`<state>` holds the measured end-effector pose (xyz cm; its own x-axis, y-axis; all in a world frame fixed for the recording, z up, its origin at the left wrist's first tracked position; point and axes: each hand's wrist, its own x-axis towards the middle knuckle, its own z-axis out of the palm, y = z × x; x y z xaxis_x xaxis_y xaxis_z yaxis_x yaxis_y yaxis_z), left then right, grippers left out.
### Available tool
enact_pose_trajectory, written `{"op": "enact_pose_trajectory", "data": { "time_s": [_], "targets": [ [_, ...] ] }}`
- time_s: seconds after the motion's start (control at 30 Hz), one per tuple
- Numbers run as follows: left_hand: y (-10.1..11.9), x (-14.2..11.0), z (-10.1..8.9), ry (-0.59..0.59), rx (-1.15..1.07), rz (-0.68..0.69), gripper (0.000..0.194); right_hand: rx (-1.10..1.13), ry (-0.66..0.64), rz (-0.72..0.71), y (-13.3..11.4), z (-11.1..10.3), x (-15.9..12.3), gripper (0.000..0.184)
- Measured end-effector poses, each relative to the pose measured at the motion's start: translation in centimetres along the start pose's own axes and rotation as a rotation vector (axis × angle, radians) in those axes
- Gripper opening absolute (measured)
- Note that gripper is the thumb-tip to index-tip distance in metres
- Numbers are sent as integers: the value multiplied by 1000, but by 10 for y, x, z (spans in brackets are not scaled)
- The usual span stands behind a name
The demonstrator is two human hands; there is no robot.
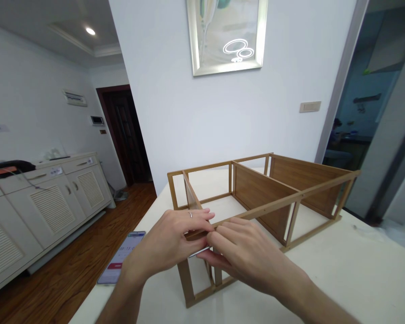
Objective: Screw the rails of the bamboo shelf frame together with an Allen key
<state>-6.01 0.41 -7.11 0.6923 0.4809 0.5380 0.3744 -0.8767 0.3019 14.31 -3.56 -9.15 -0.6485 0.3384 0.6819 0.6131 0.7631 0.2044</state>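
A wooden shelf frame lies on its side on the white table. At its near left corner, my left hand is closed around the front rail, thumb below and fingers above. My right hand meets it there, fingers bent and pinched together. Between the hands shows a thin silvery metal rod, which runs into the right hand's grip. Its exact kind is hidden by the fingers, as is the spot where it meets the rail.
A phone with a lit timer screen lies by the table's left edge. Clear plastic wrapping rests at the right. Behind the table rises a white wall with a framed picture. A white cabinet stands to the left.
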Motion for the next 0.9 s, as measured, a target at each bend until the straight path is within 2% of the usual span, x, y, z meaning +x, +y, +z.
{"op": "enact_pose_trajectory", "data": {
  "time_s": [0.2,0.37,0.53,0.6,0.63,0.7,0.8,0.9],
  "targets": [
    [-3,0,-3,-46,6,2,12,-35,57,-40,6,4,1,29],
    [0,2,-2,-33,-10,-11,14,80,132,78,3,4,4,9],
    [6,5,-4,-39,-28,-15,16,98,157,125,4,-1,4,12],
    [6,4,-4,-65,-15,-20,17,122,112,179,7,-7,2,6],
    [5,3,-4,-73,-4,-24,17,147,72,207,10,-12,0,10],
    [3,1,-3,-62,26,-33,17,208,-39,250,15,-23,-5,16],
    [0,-1,-1,-28,63,-55,19,278,-197,305,22,-39,-13,12],
    [-2,-2,1,-17,49,-67,21,284,-262,339,24,-47,-17,18]
  ]
}}
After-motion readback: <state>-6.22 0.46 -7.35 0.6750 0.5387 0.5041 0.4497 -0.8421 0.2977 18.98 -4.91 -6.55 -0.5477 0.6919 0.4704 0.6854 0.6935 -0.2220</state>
